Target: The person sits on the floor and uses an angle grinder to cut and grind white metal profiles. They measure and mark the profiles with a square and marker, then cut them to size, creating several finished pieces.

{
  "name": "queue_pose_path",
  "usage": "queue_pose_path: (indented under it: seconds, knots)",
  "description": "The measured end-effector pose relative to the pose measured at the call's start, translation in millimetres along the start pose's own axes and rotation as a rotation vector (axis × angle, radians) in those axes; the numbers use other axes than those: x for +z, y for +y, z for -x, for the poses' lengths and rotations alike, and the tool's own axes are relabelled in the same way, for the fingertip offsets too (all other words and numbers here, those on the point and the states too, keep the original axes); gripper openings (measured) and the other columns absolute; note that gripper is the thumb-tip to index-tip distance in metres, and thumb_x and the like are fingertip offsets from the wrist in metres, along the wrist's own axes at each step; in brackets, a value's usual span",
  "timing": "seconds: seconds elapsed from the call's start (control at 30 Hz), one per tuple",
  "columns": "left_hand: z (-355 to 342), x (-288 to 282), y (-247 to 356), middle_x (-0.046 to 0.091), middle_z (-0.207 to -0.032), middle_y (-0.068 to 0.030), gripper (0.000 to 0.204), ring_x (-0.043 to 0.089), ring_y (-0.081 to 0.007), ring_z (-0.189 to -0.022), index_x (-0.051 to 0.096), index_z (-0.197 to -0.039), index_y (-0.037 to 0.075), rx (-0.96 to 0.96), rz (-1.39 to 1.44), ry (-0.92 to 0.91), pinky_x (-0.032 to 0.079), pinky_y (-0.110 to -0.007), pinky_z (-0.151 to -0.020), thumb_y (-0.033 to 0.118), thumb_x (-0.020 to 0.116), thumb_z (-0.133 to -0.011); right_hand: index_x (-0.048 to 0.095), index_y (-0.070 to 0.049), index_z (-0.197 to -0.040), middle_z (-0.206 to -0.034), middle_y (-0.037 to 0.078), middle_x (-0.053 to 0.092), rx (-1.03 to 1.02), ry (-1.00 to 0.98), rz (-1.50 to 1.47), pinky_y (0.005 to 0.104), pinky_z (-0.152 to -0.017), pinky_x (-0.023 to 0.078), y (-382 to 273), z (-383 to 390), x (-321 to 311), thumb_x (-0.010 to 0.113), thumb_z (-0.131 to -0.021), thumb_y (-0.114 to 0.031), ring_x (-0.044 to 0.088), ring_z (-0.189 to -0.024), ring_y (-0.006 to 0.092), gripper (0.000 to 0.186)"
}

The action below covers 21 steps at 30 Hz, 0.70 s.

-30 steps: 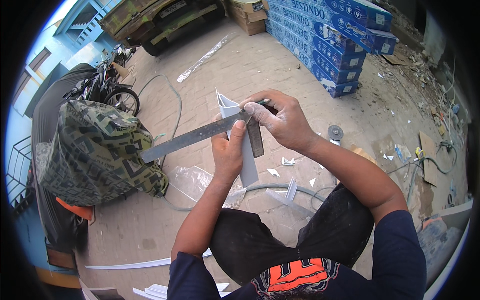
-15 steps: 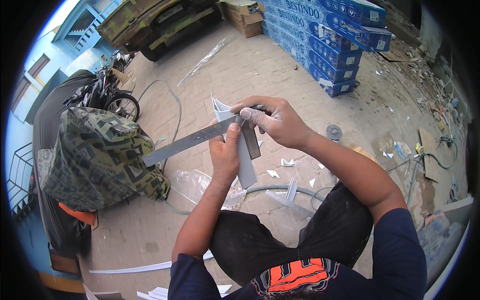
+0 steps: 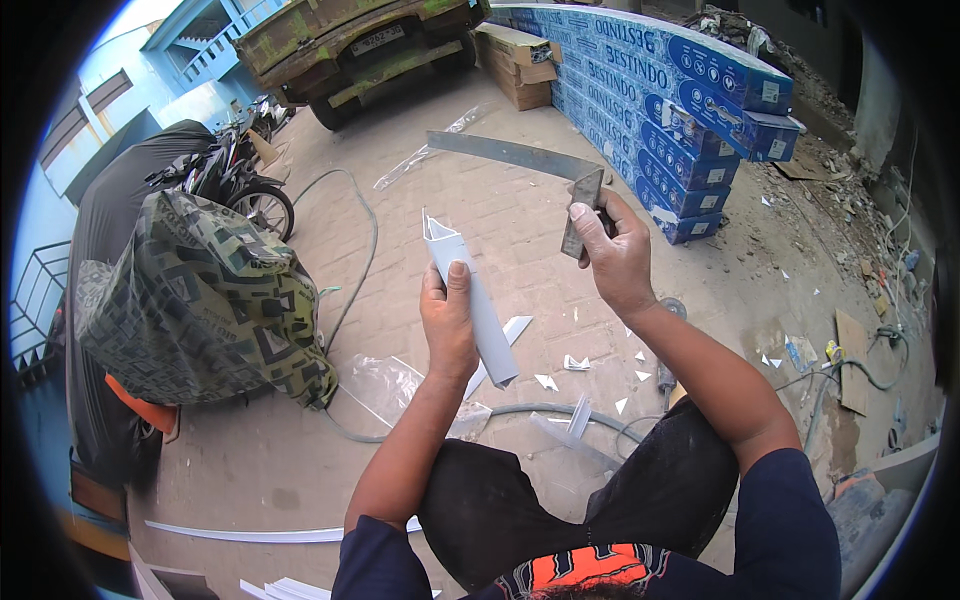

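Observation:
My left hand (image 3: 447, 322) is closed around a short white plastic trim profile (image 3: 482, 318), thumb on its face. The piece slants, its open channel end up and its other end angled down to the right. To the right, my right hand (image 3: 622, 258) grips the stock of a metal try square (image 3: 510, 152). The square's long steel blade reaches left above the profile, apart from it. On the paving below are small white offcuts (image 3: 576, 363), another white strip (image 3: 516, 328) and a clear plastic sheet (image 3: 385, 388).
An angle grinder (image 3: 668, 345) lies beside my right forearm. A grey hose (image 3: 530, 407) crosses before my knees. Blue boxes (image 3: 690, 180) are stacked at the far right, and a truck (image 3: 350, 50) stands beyond. A patterned cover (image 3: 210, 310) and a motorcycle (image 3: 260, 205) are on the left.
My right hand has lifted the try square off the profile and moved it right and away. My left hand still holds the profile at nearly the same spot. The head view has shifted slightly.

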<state>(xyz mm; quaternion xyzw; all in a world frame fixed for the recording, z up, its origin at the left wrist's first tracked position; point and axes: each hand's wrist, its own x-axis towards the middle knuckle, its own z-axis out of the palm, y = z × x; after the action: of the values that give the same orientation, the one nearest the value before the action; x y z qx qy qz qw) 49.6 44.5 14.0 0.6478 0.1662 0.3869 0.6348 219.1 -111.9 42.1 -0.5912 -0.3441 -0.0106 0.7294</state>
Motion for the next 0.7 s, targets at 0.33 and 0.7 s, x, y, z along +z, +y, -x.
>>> queue_pose_path:
  seconds: [0.33,0.7]
  knots:
    - [7.9,26.4,0.0,0.064,-0.107,-0.0057,0.044,0.065,-0.0138,-0.095,0.055,-0.131,0.005,-0.114,0.427,0.101,0.058,-0.032,-0.081,0.047,0.049,-0.119,0.073,0.004,-0.131,-0.107,0.018,0.070,-0.219,-0.352,0.294,0.0406,-0.083,0.056,-6.0,64.2,62.8,0.076,-0.100,-0.016,0.069,-0.092,0.0298,0.037]
    - [17.0,-1.2,12.4,0.066,-0.116,-0.0074,0.047,0.066,-0.0144,-0.101,0.056,-0.136,-0.001,-0.049,0.360,0.111,0.057,-0.033,-0.089,0.040,0.064,-0.114,0.070,0.000,-0.139,-0.116,0.017,0.070,-0.315,-0.410,0.323,0.0412,-0.083,0.056,-19.0,50.4,44.5,0.075,-0.096,-0.008,0.069,-0.091,0.0295,0.044]
